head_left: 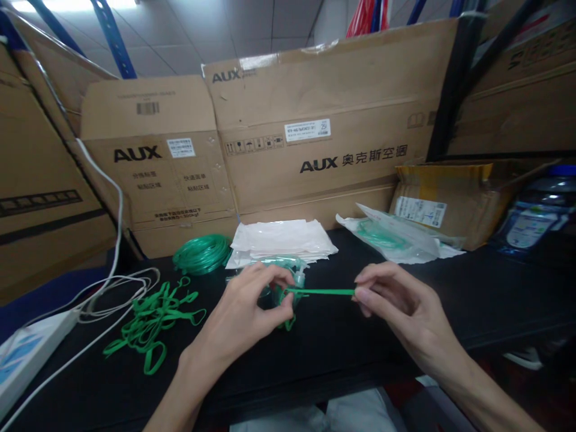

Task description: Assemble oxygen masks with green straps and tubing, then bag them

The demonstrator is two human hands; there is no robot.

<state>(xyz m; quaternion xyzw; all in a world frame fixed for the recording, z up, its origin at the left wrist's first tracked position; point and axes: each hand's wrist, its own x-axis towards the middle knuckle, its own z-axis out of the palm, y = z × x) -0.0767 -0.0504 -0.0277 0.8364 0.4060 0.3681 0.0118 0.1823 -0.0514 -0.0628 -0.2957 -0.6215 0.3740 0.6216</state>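
Observation:
My left hand [252, 306] is closed in a pinch on a clear green-tinted plastic mask [294, 277] and on one end of a green elastic strap [321, 292]. My right hand [389, 297] pinches the strap's other end, so the strap runs taut and level between both hands, just above the black table [342, 354]. Part of the mask is hidden behind my left fingers.
A pile of loose green straps [150, 324] lies at the left, a coil of green tubing [202, 253] behind it. A stack of white bags [281, 239] and bagged masks [396, 240] sit at the back. White cables and a power strip [27, 354] are far left. Cardboard boxes [324, 120] wall the back.

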